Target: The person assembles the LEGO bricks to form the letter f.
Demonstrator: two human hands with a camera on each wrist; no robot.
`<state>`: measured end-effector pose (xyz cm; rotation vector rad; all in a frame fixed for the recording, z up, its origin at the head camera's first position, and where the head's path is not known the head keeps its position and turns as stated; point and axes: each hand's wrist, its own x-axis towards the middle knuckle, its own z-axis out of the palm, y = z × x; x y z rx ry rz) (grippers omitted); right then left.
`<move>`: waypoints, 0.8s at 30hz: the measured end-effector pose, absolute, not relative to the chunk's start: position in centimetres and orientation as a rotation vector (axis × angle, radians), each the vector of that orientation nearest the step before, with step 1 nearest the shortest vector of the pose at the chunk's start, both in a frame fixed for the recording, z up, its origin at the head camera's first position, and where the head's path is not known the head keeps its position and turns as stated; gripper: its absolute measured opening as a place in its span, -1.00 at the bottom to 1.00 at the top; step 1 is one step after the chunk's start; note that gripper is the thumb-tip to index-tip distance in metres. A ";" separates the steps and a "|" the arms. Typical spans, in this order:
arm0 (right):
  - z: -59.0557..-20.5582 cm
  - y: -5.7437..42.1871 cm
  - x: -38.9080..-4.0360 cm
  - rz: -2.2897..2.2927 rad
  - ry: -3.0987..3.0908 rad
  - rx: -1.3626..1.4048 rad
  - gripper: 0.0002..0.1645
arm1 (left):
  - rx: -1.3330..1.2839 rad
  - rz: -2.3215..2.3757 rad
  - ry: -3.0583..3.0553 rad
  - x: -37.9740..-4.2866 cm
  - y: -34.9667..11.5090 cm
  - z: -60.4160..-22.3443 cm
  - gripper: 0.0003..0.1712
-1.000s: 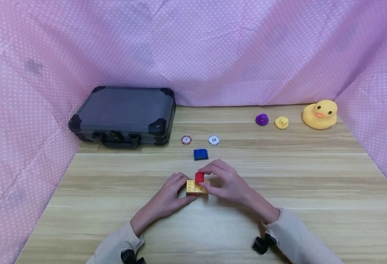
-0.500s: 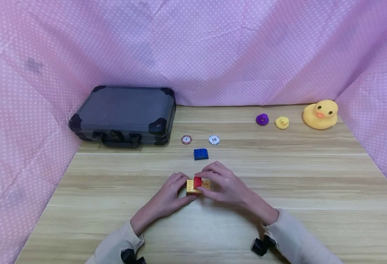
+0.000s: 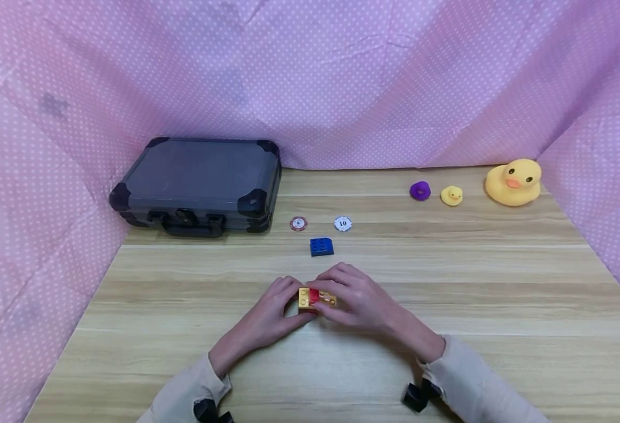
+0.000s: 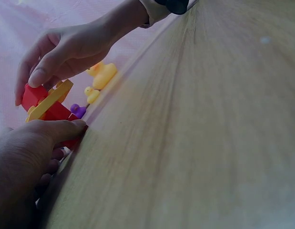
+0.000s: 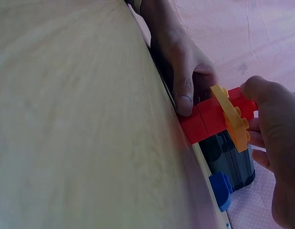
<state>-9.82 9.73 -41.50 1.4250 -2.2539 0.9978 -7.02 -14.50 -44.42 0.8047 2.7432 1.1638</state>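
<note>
Between the two hands stands a small toy-brick build. In the right wrist view, its base is a stack of red bricks (image 5: pixel 204 123), a wider yellow brick (image 5: pixel 231 121) lies across that, and a small red brick (image 3: pixel 313 296) sits on top at the yellow studs. My left hand (image 3: pixel 272 311) grips the lower red bricks close to the tabletop, thumb at the near side. With thumb and fingers, my right hand (image 3: pixel 361 298) pinches the top red brick from the right. Studs show on the yellow brick to both sides of it.
Beyond the hands lies a blue brick (image 3: pixel 322 247), with a red-rimmed chip (image 3: pixel 298 224) and a white chip (image 3: pixel 343 224) behind. A grey case (image 3: pixel 204 176) stands back left. Back right are a purple duck (image 3: pixel 420 191), a small yellow duck (image 3: pixel 451 195) and a large one (image 3: pixel 513 182).
My right hand has moved slightly left and lowered the small red brick from above the yellow brick down onto its studs. My left hand has stayed in place on the build.
</note>
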 end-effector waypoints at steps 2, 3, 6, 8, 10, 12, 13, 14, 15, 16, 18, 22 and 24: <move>-41.4 9.7 -9.8 0.987 -2.259 1.430 -0.57 | 0.809 1.166 2.745 -7.0 -14.5 -44.4 -0.60; -41.4 9.6 -9.8 0.979 -2.262 1.430 -0.57 | 0.812 1.167 2.746 -7.0 -14.5 -44.4 -0.60; -41.2 9.5 -9.7 0.966 -2.281 1.429 -0.56 | 0.813 1.164 2.745 -7.0 -14.5 -44.4 -0.60; -41.0 9.5 -9.6 0.951 -2.289 1.432 -0.56 | 0.813 1.164 2.741 -7.1 -14.5 -44.4 -0.59; -40.8 9.4 -9.6 0.934 -2.293 1.438 -0.57 | 0.818 1.162 2.739 -7.1 -14.5 -44.4 -0.59; -40.6 9.4 -9.6 0.916 -2.298 1.442 -0.58 | 0.816 1.161 2.734 -7.1 -14.5 -44.4 -0.59; -40.5 9.3 -9.6 0.909 -2.301 1.445 -0.58 | 0.814 1.160 2.732 -7.1 -14.6 -44.3 -0.58; -40.5 9.3 -9.6 0.905 -2.304 1.447 -0.59 | 0.812 1.159 2.730 -7.1 -14.6 -44.3 -0.58; -40.5 9.3 -9.6 0.901 -2.303 1.451 -0.59 | 0.811 1.160 2.726 -7.1 -14.6 -44.3 -0.58; -40.5 9.3 -9.7 0.903 -2.307 1.453 -0.59 | 0.807 1.160 2.723 -7.1 -14.6 -44.3 -0.57; -40.6 9.3 -9.7 0.920 -2.312 1.456 -0.58 | 0.803 1.159 2.717 -7.1 -14.5 -44.4 -0.57; -40.9 9.2 -9.7 0.987 -2.310 1.461 -0.57 | 0.799 1.156 2.713 -7.2 -14.6 -44.4 -0.55; -41.1 9.3 -9.7 1.025 -2.308 1.461 -0.57 | 0.794 1.155 2.714 -7.1 -14.6 -44.4 -0.54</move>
